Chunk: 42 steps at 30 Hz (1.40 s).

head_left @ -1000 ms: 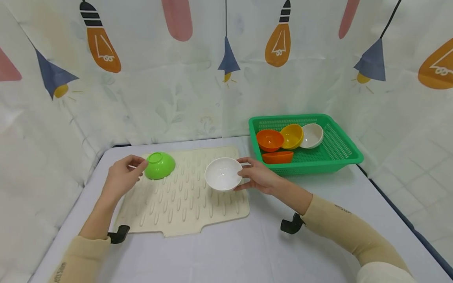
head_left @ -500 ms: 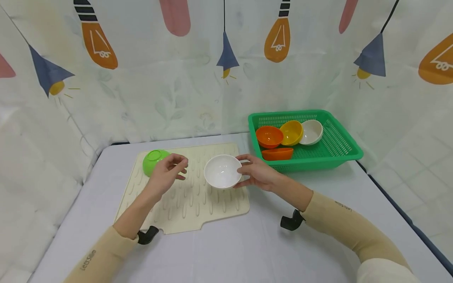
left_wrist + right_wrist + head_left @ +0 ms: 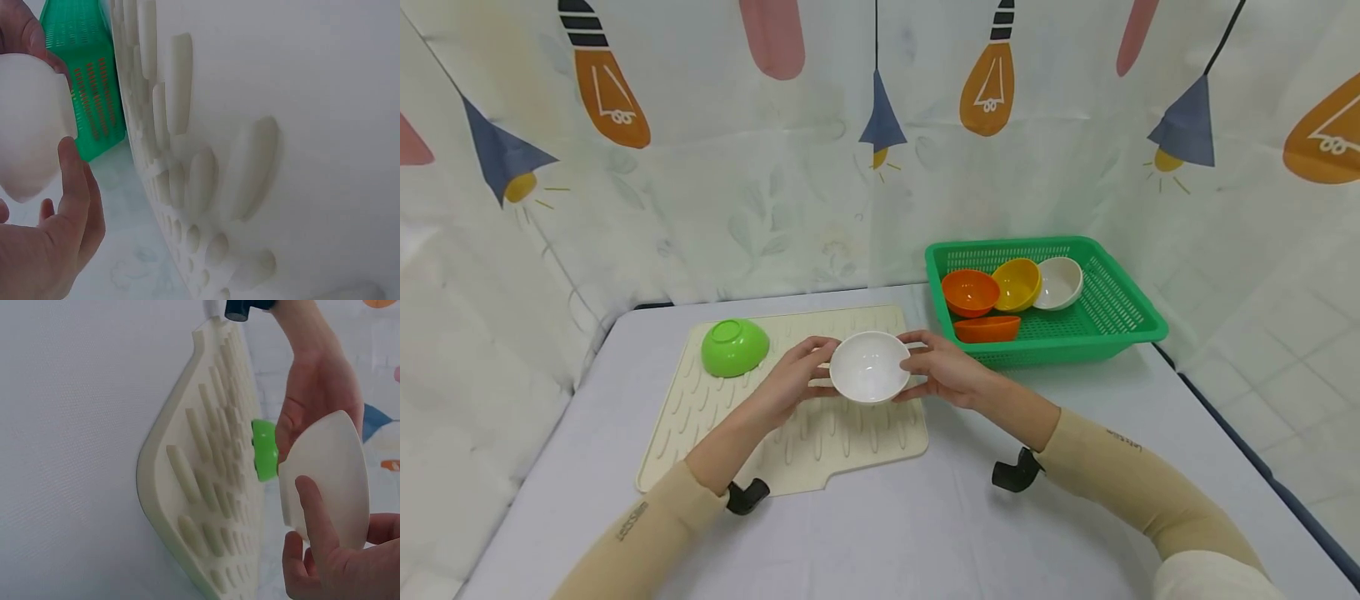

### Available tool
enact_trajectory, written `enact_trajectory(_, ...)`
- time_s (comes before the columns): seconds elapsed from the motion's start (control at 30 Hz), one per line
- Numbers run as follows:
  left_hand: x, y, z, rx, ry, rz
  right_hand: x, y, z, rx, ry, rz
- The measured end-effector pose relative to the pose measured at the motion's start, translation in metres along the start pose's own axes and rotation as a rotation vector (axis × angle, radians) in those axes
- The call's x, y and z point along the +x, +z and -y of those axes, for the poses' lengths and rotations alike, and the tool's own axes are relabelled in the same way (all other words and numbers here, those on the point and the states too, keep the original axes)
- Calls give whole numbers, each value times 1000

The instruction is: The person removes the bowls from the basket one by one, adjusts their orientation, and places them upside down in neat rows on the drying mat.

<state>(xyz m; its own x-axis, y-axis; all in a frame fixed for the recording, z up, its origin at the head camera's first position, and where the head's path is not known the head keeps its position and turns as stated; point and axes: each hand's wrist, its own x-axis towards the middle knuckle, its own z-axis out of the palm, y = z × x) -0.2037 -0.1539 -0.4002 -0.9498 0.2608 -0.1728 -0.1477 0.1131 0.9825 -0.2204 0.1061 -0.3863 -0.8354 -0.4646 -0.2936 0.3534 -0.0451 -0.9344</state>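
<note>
A white bowl point(image 3: 869, 367) hangs above the beige drying mat point(image 3: 730, 442), its hollow facing up toward the head camera. My right hand point(image 3: 946, 369) grips it from the right, thumb over the rim and fingers on the outer wall. At the bowl's left side is my left hand point(image 3: 790, 382), fingers extended to its edge; in the left wrist view one of its fingertips meets the bowl point(image 3: 31, 125) near the base. That hand's thumb does not lap over the rim. A green bowl point(image 3: 735, 347) lies upside down on the mat's back left.
A green plastic basket point(image 3: 1120, 337) stands at the back right of the white-covered table point(image 3: 925, 533). Inside are an orange bowl point(image 3: 971, 293), a yellow bowl point(image 3: 1017, 285), another white bowl point(image 3: 1060, 283) and an orange piece point(image 3: 987, 329). A patterned curtain point(image 3: 820, 200) hangs behind.
My left hand has moved right from beside the green bowl to the white bowl's left side. The right hand has kept the white bowl nearly in place.
</note>
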Motion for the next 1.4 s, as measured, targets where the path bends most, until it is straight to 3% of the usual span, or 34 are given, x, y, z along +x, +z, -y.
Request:
enact_trajectory(0.17, 4, 2, 3, -56, -64, 76, -1, 2, 0, -7, 1, 7)
enact_trajectory(0.73, 12, -12, 12, -222, -97, 202, 4, 3, 2, -11, 5, 7)
enact_trajectory(0.97, 11, -17, 11, -231, -67, 211, 2, 3, 3, -25, 0, 11)
enact_trajectory(1.4, 6, -28, 2, -245, 31, 112, 1, -1, 3, -19, 2, 30)
